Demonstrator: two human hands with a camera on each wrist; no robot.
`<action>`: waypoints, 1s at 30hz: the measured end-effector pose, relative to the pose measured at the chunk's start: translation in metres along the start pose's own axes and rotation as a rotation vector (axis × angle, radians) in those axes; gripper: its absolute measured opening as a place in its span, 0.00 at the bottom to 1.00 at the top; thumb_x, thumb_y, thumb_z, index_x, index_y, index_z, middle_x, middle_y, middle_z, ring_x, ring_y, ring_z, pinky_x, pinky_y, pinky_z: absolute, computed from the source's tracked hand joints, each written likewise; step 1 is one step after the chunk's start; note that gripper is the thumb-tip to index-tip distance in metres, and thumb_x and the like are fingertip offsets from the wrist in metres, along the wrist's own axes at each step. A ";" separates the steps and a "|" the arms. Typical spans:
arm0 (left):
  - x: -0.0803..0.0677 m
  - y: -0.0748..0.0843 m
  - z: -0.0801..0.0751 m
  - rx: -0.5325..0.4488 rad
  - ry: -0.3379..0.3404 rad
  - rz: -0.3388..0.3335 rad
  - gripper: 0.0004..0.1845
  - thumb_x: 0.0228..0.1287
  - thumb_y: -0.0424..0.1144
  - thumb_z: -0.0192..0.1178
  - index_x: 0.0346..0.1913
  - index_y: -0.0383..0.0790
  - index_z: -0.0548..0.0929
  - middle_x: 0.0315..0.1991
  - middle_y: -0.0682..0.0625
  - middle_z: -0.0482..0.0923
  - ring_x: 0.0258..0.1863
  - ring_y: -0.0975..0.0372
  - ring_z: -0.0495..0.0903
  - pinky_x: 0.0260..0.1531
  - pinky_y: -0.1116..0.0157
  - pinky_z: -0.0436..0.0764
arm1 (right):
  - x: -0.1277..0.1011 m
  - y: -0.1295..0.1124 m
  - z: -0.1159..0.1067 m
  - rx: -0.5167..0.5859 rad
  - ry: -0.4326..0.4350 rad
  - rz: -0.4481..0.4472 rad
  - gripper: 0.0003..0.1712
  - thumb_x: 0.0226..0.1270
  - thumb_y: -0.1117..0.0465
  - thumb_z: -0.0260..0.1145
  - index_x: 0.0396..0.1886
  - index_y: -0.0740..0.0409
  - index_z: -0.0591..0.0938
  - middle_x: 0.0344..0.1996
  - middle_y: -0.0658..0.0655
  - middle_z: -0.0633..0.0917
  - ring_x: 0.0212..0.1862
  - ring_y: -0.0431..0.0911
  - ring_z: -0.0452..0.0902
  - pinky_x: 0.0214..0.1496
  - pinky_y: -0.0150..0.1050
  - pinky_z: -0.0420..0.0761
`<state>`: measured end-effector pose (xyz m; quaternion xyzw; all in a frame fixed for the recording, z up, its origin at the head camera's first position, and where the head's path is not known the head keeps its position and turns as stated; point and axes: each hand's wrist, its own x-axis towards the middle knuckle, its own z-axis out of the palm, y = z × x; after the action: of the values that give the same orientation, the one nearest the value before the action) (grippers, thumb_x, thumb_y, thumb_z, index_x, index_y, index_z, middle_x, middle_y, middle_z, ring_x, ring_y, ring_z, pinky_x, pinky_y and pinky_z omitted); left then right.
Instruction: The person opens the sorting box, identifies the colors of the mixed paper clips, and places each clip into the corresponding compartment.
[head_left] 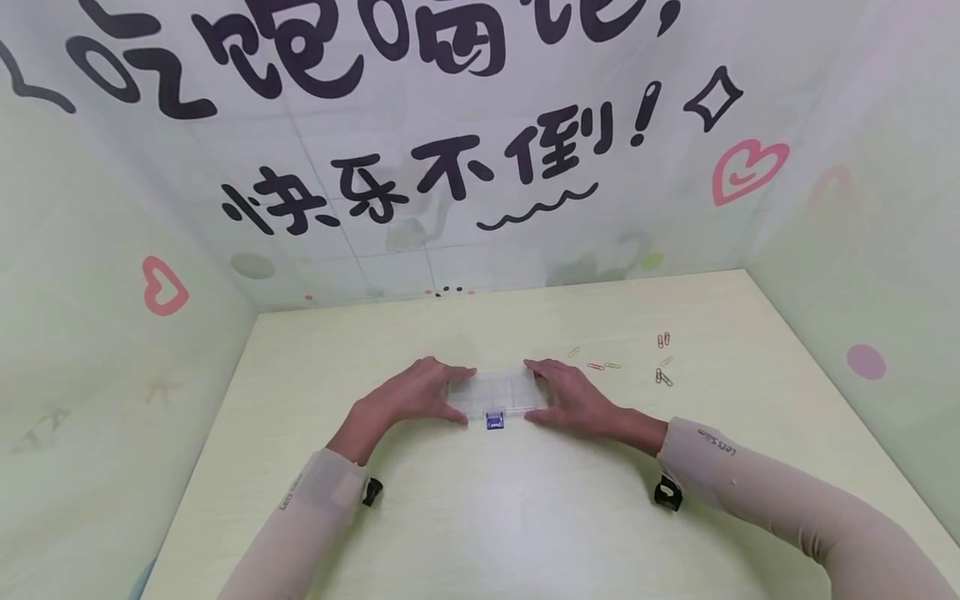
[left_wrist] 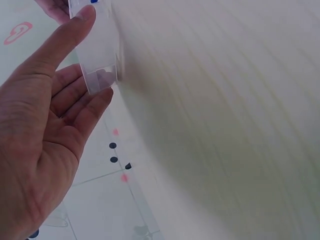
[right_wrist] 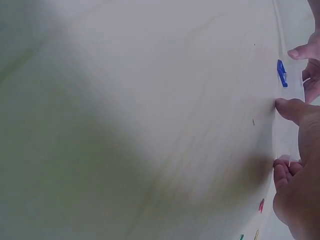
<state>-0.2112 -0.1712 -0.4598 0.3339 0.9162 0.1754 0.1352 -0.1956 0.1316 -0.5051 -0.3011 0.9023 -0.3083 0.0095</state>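
While both hands (head_left: 420, 398) (head_left: 573, 400) grip the clear box (head_left: 497, 392) by its ends, loose paper clips (head_left: 663, 377) lie just right.

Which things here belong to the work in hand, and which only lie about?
In hand: clear plastic box with blue clasp, held at its ends by left hand and right hand.
Lying about: paper clips on the table.

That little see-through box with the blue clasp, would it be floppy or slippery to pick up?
The clear box looks like thin hard plastic, so probably stiff, and light for its size. Its walls look smooth and glossy in the left wrist view, so it may slip; the left hand and right hand grip it from both ends. Lying low and flat on the table, it should slide rather than tip.
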 end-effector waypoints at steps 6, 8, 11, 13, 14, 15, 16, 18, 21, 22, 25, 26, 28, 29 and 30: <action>0.003 -0.002 -0.003 -0.033 -0.025 -0.012 0.44 0.54 0.54 0.83 0.72 0.36 0.80 0.19 0.59 0.67 0.34 0.64 0.73 0.42 0.64 0.75 | 0.000 0.003 0.000 0.016 0.003 0.008 0.52 0.53 0.57 0.86 0.74 0.71 0.72 0.62 0.67 0.84 0.65 0.60 0.81 0.71 0.54 0.79; 0.004 -0.004 -0.003 -0.044 -0.029 -0.015 0.45 0.54 0.54 0.82 0.72 0.37 0.80 0.19 0.58 0.68 0.36 0.63 0.74 0.42 0.64 0.75 | 0.000 0.003 -0.001 0.031 0.003 0.007 0.53 0.53 0.57 0.87 0.75 0.72 0.72 0.62 0.67 0.84 0.64 0.59 0.81 0.71 0.54 0.79; 0.004 -0.005 -0.004 -0.054 -0.033 -0.019 0.44 0.54 0.54 0.82 0.71 0.37 0.80 0.19 0.58 0.69 0.37 0.63 0.74 0.42 0.63 0.75 | -0.001 0.002 -0.002 0.054 -0.001 0.009 0.53 0.54 0.55 0.87 0.75 0.71 0.72 0.62 0.67 0.84 0.65 0.59 0.81 0.71 0.54 0.79; 0.005 -0.006 -0.004 -0.054 -0.039 -0.017 0.44 0.54 0.54 0.82 0.71 0.38 0.81 0.18 0.60 0.64 0.32 0.65 0.71 0.41 0.65 0.74 | -0.002 0.002 -0.003 0.068 -0.004 0.011 0.53 0.54 0.54 0.87 0.75 0.71 0.72 0.63 0.67 0.84 0.65 0.59 0.80 0.72 0.54 0.78; 0.005 -0.006 -0.005 -0.056 -0.042 -0.016 0.43 0.54 0.54 0.82 0.71 0.38 0.81 0.17 0.60 0.61 0.30 0.66 0.68 0.39 0.65 0.73 | -0.002 0.002 -0.002 0.074 -0.003 0.013 0.52 0.55 0.54 0.86 0.74 0.71 0.73 0.63 0.67 0.84 0.66 0.59 0.80 0.72 0.54 0.78; 0.006 -0.006 -0.005 -0.060 -0.045 -0.015 0.43 0.55 0.55 0.82 0.71 0.38 0.81 0.17 0.60 0.57 0.27 0.66 0.64 0.37 0.66 0.71 | -0.003 0.002 -0.002 0.080 0.000 0.016 0.52 0.55 0.53 0.86 0.74 0.71 0.73 0.63 0.67 0.84 0.66 0.59 0.80 0.72 0.54 0.78; 0.006 -0.007 -0.005 -0.065 -0.048 -0.015 0.43 0.55 0.55 0.82 0.71 0.39 0.81 0.18 0.59 0.55 0.25 0.65 0.61 0.34 0.66 0.69 | -0.003 0.002 -0.002 0.084 0.004 0.019 0.52 0.56 0.54 0.86 0.74 0.72 0.73 0.63 0.67 0.84 0.66 0.59 0.81 0.72 0.54 0.78; 0.007 -0.008 -0.007 -0.074 -0.053 -0.020 0.43 0.55 0.55 0.82 0.71 0.40 0.81 0.19 0.58 0.54 0.24 0.65 0.58 0.32 0.66 0.67 | -0.003 0.003 -0.001 0.096 0.014 0.027 0.51 0.55 0.55 0.86 0.74 0.72 0.73 0.63 0.67 0.84 0.65 0.59 0.81 0.72 0.54 0.78; 0.007 -0.009 -0.008 -0.091 -0.050 -0.025 0.43 0.55 0.57 0.81 0.71 0.41 0.82 0.23 0.58 0.71 0.29 0.65 0.67 0.34 0.67 0.68 | -0.003 0.003 0.001 0.118 0.027 0.045 0.52 0.54 0.57 0.87 0.74 0.72 0.72 0.62 0.67 0.85 0.63 0.58 0.82 0.71 0.53 0.79; 0.007 -0.010 -0.009 -0.094 -0.053 -0.028 0.42 0.55 0.57 0.81 0.71 0.42 0.81 0.25 0.56 0.74 0.32 0.64 0.70 0.35 0.67 0.69 | -0.003 0.003 0.002 0.125 0.029 0.052 0.53 0.54 0.57 0.87 0.75 0.72 0.72 0.62 0.67 0.85 0.62 0.58 0.82 0.70 0.53 0.79; 0.007 -0.011 -0.011 -0.113 -0.058 -0.037 0.41 0.58 0.58 0.79 0.71 0.42 0.81 0.35 0.50 0.83 0.40 0.62 0.76 0.36 0.67 0.70 | -0.002 0.003 0.003 0.150 0.035 0.067 0.53 0.52 0.59 0.87 0.75 0.72 0.71 0.62 0.68 0.84 0.61 0.58 0.83 0.69 0.52 0.81; 0.006 -0.012 -0.012 -0.123 -0.061 -0.041 0.41 0.59 0.58 0.78 0.71 0.42 0.81 0.39 0.48 0.86 0.41 0.61 0.76 0.36 0.66 0.71 | -0.002 0.002 0.003 0.156 0.038 0.070 0.53 0.52 0.60 0.87 0.75 0.72 0.71 0.63 0.68 0.84 0.61 0.58 0.83 0.68 0.51 0.81; 0.005 -0.013 -0.014 -0.150 -0.066 -0.046 0.39 0.61 0.58 0.77 0.71 0.42 0.81 0.46 0.45 0.89 0.44 0.59 0.79 0.38 0.64 0.72 | -0.002 0.001 0.003 0.161 0.043 0.071 0.53 0.52 0.60 0.87 0.75 0.73 0.71 0.63 0.69 0.84 0.61 0.58 0.84 0.68 0.51 0.82; 0.005 -0.014 -0.015 -0.159 -0.063 -0.049 0.39 0.62 0.59 0.76 0.71 0.42 0.82 0.53 0.45 0.89 0.47 0.60 0.81 0.42 0.64 0.76 | -0.002 0.001 0.003 0.164 0.045 0.071 0.53 0.52 0.61 0.87 0.75 0.73 0.71 0.63 0.69 0.84 0.60 0.59 0.84 0.67 0.51 0.82; 0.004 -0.015 -0.016 -0.173 -0.059 -0.052 0.38 0.63 0.59 0.75 0.70 0.42 0.82 0.60 0.46 0.87 0.51 0.60 0.83 0.45 0.63 0.78 | -0.002 0.000 0.003 0.166 0.048 0.074 0.53 0.51 0.61 0.87 0.75 0.73 0.71 0.63 0.69 0.84 0.60 0.59 0.84 0.67 0.52 0.82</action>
<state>-0.2284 -0.1826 -0.4516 0.3019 0.9017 0.2402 0.1950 -0.1932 0.1312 -0.5074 -0.2583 0.8842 -0.3884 0.0242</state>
